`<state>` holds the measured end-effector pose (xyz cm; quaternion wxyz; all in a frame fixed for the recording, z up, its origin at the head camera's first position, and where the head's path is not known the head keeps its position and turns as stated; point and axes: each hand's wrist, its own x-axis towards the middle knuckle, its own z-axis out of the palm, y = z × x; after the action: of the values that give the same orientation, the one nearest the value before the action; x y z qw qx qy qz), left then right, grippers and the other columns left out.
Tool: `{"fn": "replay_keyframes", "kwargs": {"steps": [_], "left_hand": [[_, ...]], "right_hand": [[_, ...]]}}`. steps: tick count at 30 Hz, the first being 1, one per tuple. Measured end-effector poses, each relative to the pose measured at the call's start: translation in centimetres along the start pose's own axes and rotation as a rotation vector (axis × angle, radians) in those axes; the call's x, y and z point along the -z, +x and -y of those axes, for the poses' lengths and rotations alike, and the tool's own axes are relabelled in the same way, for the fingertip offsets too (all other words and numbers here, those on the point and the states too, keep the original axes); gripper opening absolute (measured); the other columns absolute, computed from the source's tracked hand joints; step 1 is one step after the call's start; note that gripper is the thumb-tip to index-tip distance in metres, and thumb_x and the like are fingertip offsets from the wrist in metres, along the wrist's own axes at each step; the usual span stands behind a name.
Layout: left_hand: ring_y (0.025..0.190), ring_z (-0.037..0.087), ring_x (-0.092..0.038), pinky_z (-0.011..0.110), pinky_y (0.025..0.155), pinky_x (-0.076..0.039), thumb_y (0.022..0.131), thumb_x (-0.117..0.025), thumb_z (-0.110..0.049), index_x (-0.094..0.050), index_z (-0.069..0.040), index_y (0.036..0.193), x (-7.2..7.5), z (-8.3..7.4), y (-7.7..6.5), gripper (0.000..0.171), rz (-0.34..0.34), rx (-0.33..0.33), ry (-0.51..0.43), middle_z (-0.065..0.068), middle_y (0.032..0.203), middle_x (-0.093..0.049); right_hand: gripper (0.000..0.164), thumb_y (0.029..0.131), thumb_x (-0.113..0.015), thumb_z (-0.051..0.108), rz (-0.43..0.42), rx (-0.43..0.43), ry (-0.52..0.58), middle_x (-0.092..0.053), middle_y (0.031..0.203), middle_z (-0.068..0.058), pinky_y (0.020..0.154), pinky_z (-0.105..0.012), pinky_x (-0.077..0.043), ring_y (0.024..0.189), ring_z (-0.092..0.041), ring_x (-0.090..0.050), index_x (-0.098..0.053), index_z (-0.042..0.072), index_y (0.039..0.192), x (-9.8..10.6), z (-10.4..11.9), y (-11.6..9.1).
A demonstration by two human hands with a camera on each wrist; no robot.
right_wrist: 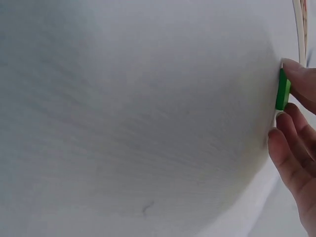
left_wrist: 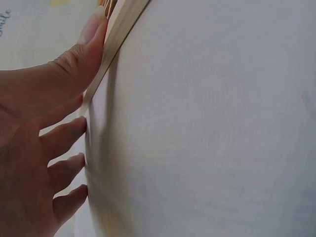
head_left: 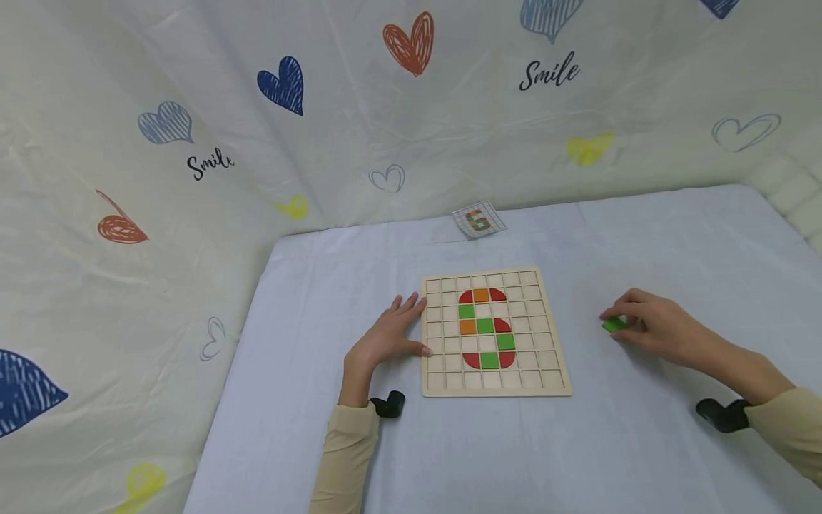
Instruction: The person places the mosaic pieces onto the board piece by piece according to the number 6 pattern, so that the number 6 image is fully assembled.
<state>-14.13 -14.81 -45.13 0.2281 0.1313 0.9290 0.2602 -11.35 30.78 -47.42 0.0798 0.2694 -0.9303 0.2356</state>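
A wooden grid board [head_left: 443, 385] lies on the table with red rounded-corner tiles [head_left: 472, 360], orange square tiles [head_left: 467, 326] and green square tiles [head_left: 506, 342] set in an S-like pattern. Along the board's left edge rests my left hand [head_left: 387, 339], fingers spread and fairly straight, the thumb [left_wrist: 94, 37] on the rim in the left wrist view. To the right of the board, my right hand [head_left: 655, 325] pinches a green tile [head_left: 614, 325] between thumb and fingers, low over the cloth. The right wrist view shows this green tile [right_wrist: 283, 91] edge-on.
Behind the board, a small printed card [head_left: 479, 219] with a similar grid pattern lies near the table's back edge. A white cloth [head_left: 514, 457] covers the table. Around it hangs a pale curtain [head_left: 449, 128] with hearts and lettering.
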Motion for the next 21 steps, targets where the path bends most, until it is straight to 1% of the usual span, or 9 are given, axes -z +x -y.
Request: {"fn": "replay_keyframes", "kwargs": {"steps": [5,8,12,15,19,21], "left_hand": [[0.162,0.027,-0.003,0.047,0.132,-0.009,0.082,-0.087,-0.032,-0.03,-0.019,0.164,0.0,-0.1,-0.1,0.101,0.002,0.001,-0.005,0.0,0.173,-0.018],[0.162,0.027,-0.002,0.047,0.132,-0.009,0.082,-0.087,-0.032,-0.03,-0.019,0.164,0.0,-0.1,-0.1,0.101,0.002,0.004,-0.011,-0.001,0.173,-0.018],[0.162,0.027,-0.002,0.047,0.132,-0.008,0.082,-0.087,-0.032,-0.029,-0.02,0.164,0.0,-0.1,0.0,0.101,0.002,0.009,-0.01,-0.001,0.173,-0.017],[0.162,0.026,-0.002,0.048,0.132,-0.009,0.082,-0.087,-0.032,-0.029,-0.02,0.164,-0.1,0.0,0.0,0.101,0.004,0.009,-0.009,-0.002,0.173,-0.017],[0.162,0.026,-0.002,0.048,0.132,-0.009,0.082,-0.087,-0.033,-0.029,-0.02,0.164,-0.2,0.1,0.0,0.101,0.007,0.008,-0.005,-0.002,0.173,-0.017],[0.162,0.027,-0.002,0.048,0.132,-0.009,0.082,-0.087,-0.033,-0.029,-0.02,0.164,-0.1,0.1,0.1,0.101,0.007,0.007,-0.003,-0.002,0.173,-0.017]], "right_hand": [[0.034,0.063,-0.092,-0.003,-0.01,-0.029,-0.002,-0.063,0.089,0.005,0.055,-0.02,-0.046,0.07,0.0,-0.048,-0.075,0.009,0.09,-0.2,-0.1,0.1],[0.035,0.064,-0.093,-0.001,0.01,-0.064,0.005,-0.064,0.088,0.006,0.056,-0.022,-0.049,0.071,0.0,-0.051,-0.072,0.009,0.09,-0.2,0.1,0.2],[0.034,0.068,-0.091,-0.002,0.048,-0.103,0.041,-0.068,0.087,0.006,0.058,-0.022,-0.052,0.072,0.004,-0.053,-0.07,0.007,0.093,-0.3,0.5,0.4],[0.036,0.067,-0.091,-0.003,0.032,-0.075,0.048,-0.071,0.088,0.005,0.059,-0.021,-0.053,0.072,0.005,-0.055,-0.072,0.007,0.095,-0.5,0.7,0.5],[0.04,0.064,-0.092,-0.004,-0.009,-0.015,0.05,-0.074,0.093,0.001,0.063,-0.017,-0.055,0.075,0.001,-0.061,-0.074,0.007,0.098,-0.6,0.8,0.6],[0.041,0.065,-0.091,-0.005,-0.013,-0.008,0.063,-0.076,0.097,-0.001,0.065,-0.015,-0.055,0.077,-0.002,-0.064,-0.075,0.007,0.1,-0.6,1.0,0.6]]}}
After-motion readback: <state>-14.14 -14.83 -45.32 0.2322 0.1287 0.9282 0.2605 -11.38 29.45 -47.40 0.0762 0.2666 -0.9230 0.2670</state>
